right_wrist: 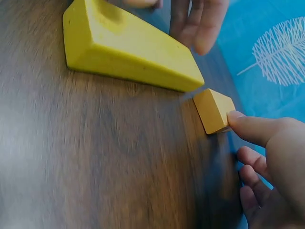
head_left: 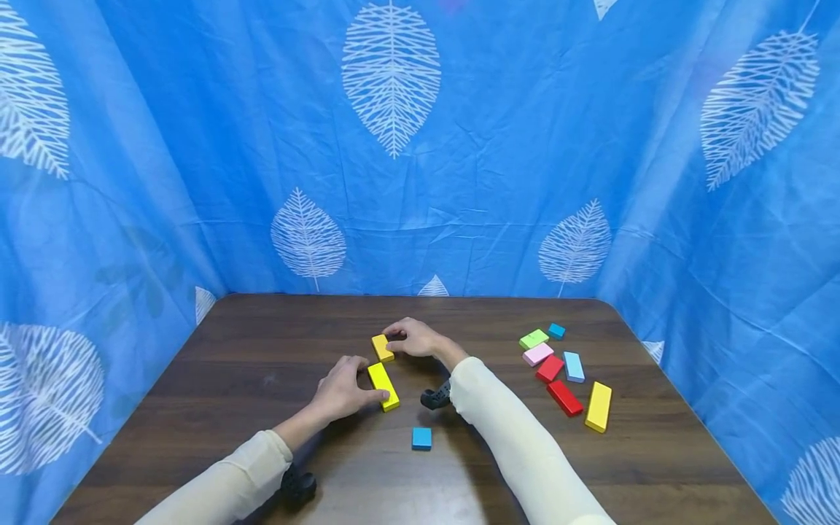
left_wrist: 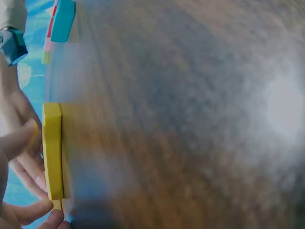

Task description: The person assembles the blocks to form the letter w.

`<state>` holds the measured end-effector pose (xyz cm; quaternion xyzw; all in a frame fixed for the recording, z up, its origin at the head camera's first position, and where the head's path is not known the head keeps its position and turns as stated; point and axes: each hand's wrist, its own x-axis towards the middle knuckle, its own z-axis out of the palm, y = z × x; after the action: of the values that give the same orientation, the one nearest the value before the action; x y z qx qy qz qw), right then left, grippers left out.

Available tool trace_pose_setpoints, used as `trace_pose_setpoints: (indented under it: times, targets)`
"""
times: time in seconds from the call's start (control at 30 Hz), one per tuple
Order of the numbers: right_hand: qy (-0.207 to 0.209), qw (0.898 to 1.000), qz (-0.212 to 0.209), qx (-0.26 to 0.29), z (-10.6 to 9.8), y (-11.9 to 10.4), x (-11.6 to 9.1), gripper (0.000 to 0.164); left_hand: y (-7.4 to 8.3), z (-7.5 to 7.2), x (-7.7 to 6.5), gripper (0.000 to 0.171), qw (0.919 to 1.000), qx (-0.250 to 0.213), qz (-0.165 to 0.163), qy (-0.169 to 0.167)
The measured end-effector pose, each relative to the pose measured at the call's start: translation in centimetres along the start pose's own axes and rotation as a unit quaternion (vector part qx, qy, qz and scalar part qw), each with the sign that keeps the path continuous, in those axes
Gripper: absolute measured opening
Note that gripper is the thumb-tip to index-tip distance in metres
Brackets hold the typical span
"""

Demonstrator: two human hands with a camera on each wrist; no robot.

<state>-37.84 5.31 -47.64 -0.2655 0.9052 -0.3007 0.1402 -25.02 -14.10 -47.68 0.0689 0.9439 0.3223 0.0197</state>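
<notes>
A long yellow block (head_left: 383, 387) lies on the table under my left hand (head_left: 343, 391). In the right wrist view, the left fingers (right_wrist: 202, 33) are beside its far part and the blurred thumb hovers over its top. Just beyond its far end sits a short orange-yellow block (head_left: 382, 348), close to end to end with the long one. My right hand (head_left: 416, 340) is to its right, with the thumb (right_wrist: 243, 125) touching its corner and the other fingers spread apart from it. Nearer me lies a blue square block (head_left: 422, 438).
To the right is a loose group on the dark wooden table (head_left: 295, 321): a green block (head_left: 534, 339), a small blue one (head_left: 556, 331), a pink one (head_left: 538, 354), a light blue one (head_left: 573, 367), red blocks (head_left: 564, 398) and a yellow one (head_left: 599, 407). Blue curtains (head_left: 459, 168) surround the table.
</notes>
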Motion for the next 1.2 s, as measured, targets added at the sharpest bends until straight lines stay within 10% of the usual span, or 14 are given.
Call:
trace_pose_setpoints:
  times: [1.2]
  targets:
    - [-0.025,0.998,-0.026,-0.060,1.1,-1.2,0.5,0.047,0.1,0.6,-0.1,0.066,0.9994,0.001,-0.007,0.033]
